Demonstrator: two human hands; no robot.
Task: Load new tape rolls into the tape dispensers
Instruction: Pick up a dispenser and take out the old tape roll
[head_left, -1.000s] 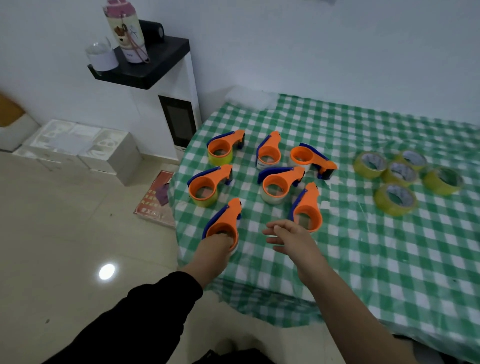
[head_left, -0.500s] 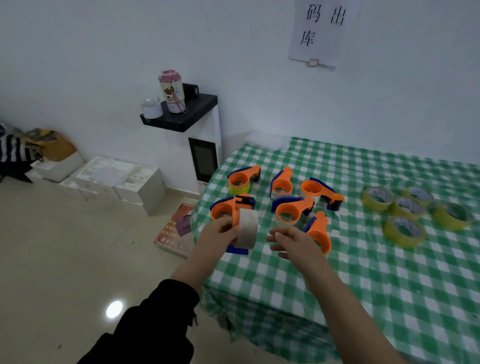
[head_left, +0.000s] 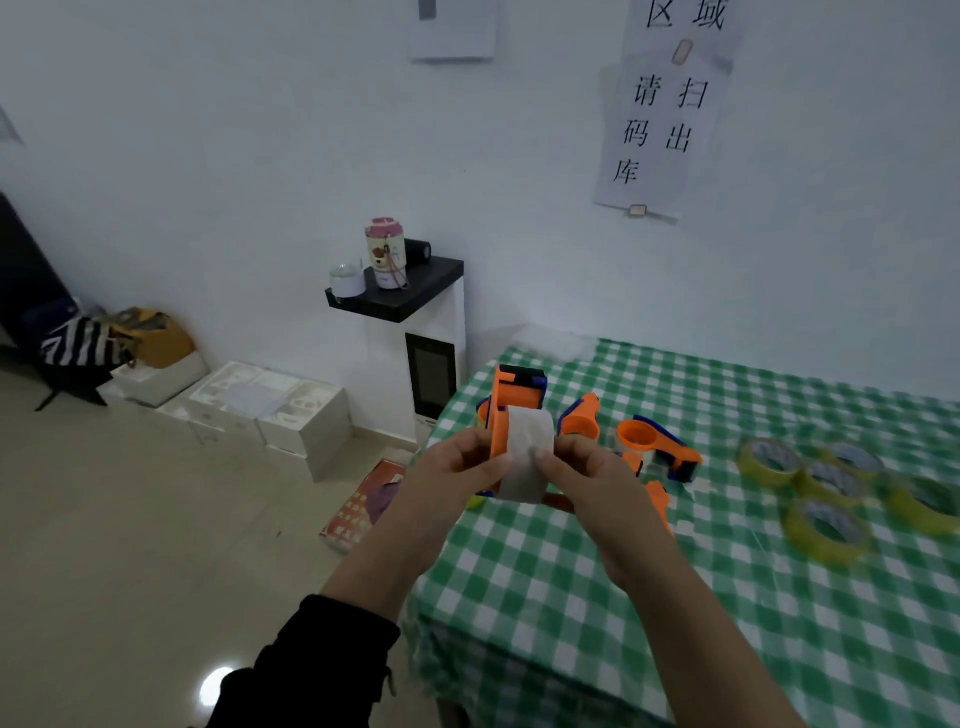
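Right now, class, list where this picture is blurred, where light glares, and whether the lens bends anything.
Head view: motion blur smears the yellow tape rolls and checked tablecloth; head view: a glare spot shines on the floor; head view: the held orange dispenser and white roll look sharper; head view: the wall notice leans, likely wide-lens distortion.

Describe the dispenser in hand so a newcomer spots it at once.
Find the green checked table. Over its left edge, the left hand holds an orange dispenser upright while the right hand pinches its whitish roll. It alone is lifted; the other dispensers lie on the table.
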